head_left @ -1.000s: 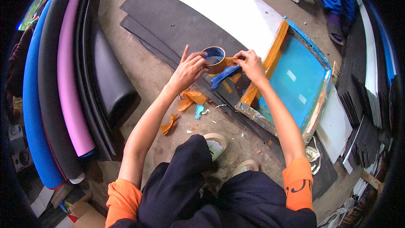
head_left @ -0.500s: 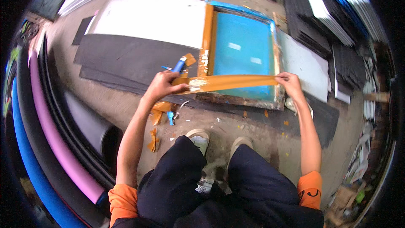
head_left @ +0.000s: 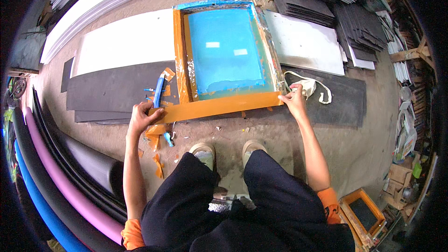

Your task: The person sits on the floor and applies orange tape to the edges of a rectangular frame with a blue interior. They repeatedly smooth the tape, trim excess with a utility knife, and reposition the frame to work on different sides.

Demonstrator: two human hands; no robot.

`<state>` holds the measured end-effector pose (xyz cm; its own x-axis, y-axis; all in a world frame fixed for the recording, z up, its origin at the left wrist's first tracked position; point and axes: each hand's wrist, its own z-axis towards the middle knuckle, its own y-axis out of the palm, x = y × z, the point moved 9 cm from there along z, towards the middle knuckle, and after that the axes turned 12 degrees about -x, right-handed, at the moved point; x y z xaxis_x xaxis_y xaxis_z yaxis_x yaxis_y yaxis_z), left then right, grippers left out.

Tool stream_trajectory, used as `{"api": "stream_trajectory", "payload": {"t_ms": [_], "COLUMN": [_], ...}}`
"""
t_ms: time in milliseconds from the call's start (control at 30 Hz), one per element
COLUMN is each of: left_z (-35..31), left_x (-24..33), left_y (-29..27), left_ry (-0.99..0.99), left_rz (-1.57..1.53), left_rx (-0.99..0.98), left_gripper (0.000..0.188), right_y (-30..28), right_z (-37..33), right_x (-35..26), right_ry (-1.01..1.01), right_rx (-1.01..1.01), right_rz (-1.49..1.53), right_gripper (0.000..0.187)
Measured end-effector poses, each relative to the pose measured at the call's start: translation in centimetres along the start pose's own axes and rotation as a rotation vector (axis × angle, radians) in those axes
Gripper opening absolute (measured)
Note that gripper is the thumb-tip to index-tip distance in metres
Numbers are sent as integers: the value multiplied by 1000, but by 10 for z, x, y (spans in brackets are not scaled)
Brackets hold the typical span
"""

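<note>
Orange tape [head_left: 219,108] runs along the near side of the frame [head_left: 180,56] — the left hand [head_left: 142,117] holds one end, the right hand [head_left: 294,101] pinches the other.

Left: pink roll [head_left: 70,190], blue roll [head_left: 42,210]; beyond, white sheet stack [head_left: 98,11]. Right: small wooden frame [head_left: 373,206] (dark inside, from where I stand), cardboard box [head_left: 400,173] nearby.

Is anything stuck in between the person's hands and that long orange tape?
Nothing visible is. The left hand and right hand touch the orange tape directly, at opposite ends. The long blue object lies just beyond the left hand, not between.
</note>
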<state>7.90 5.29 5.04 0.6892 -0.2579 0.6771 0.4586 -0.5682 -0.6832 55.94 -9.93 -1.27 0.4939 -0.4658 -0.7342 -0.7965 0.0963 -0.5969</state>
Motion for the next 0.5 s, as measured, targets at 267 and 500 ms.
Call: {"api": "stream_trajectory", "payload": {"t_ms": [267,500], "left_z": [0,8], "left_x": [-6,3], "left_y": [6,12], "left_ry": [-5,-20], "left_rz": [21,-13], "left_rx": [-7,-60], "left_gripper": [37,37], "right_y": [5,3], "right_z": [5,9], "right_x": [-16,-8], "right_ry": [78,127], "right_rx": [14,6], "right_rz": [-186,-334], "right_gripper": [52,55]}}
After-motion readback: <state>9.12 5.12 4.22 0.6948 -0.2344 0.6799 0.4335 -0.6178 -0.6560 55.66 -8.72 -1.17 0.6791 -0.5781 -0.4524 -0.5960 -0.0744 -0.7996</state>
